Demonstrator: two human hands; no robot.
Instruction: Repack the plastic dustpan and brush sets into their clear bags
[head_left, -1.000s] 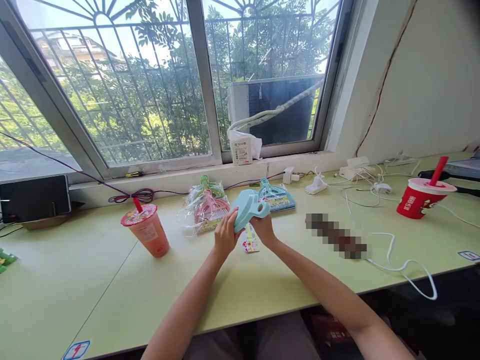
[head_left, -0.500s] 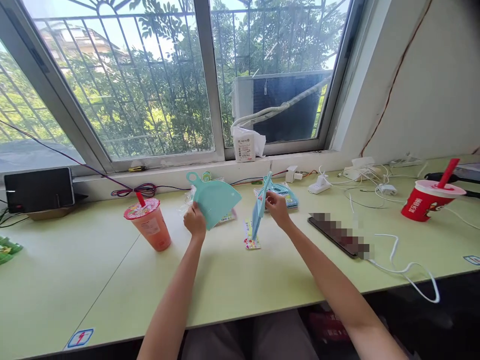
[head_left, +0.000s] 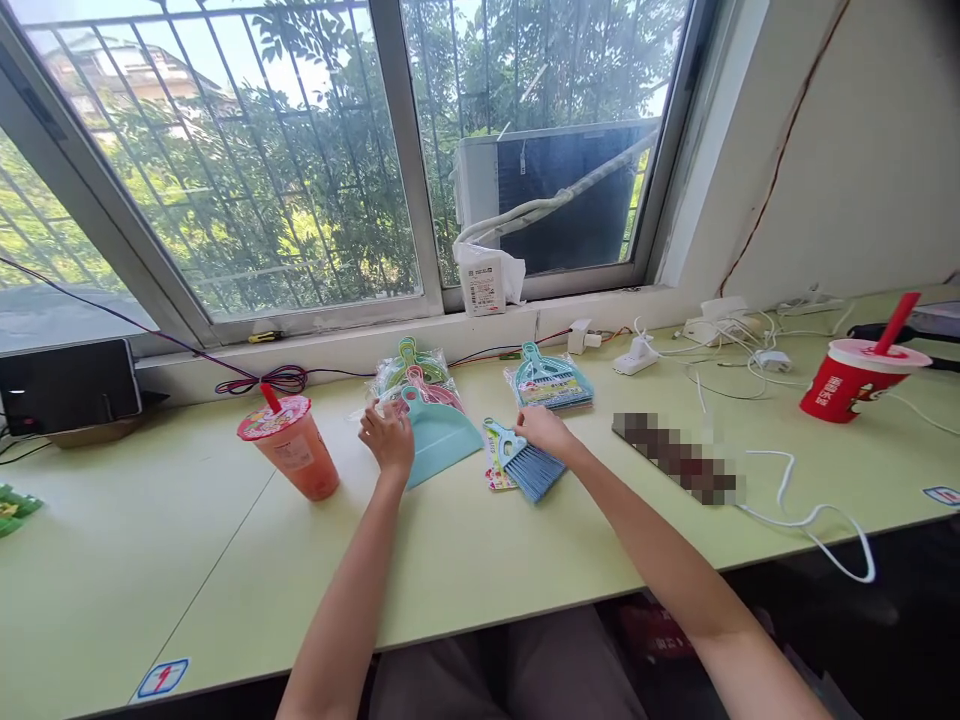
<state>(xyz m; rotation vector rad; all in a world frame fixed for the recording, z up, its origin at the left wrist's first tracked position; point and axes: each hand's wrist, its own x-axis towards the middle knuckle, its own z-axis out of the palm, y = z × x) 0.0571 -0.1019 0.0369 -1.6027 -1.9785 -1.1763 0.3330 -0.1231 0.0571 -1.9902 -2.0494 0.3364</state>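
Observation:
A light-blue dustpan [head_left: 442,442] lies flat on the table, its ring handle pointing away from me. Over its left edge is my left hand [head_left: 388,438], fingers apart and loosely bent, gripping nothing. To the right, a small hand brush [head_left: 531,468] with blue bristles rests partly over a printed card [head_left: 498,478]. My right hand [head_left: 547,430] is closed at the brush's upper right edge; its fingertips are partly hidden. Packaged brush-and-dustpan sets, one green and pink [head_left: 411,368] and one blue [head_left: 553,378], lie behind.
An orange drink cup [head_left: 296,450] stands left of my left hand. On the right are a dark phone-like slab [head_left: 671,460], a white cable [head_left: 821,532] and a red cup [head_left: 847,385]. A tablet [head_left: 71,390] leans at the far left; a power strip [head_left: 636,355] lies by the sill.
The dustpan and brush were held up in my hands; both now lie on the table. My left hand has let go of the dustpan. The packaged sets behind show more fully.

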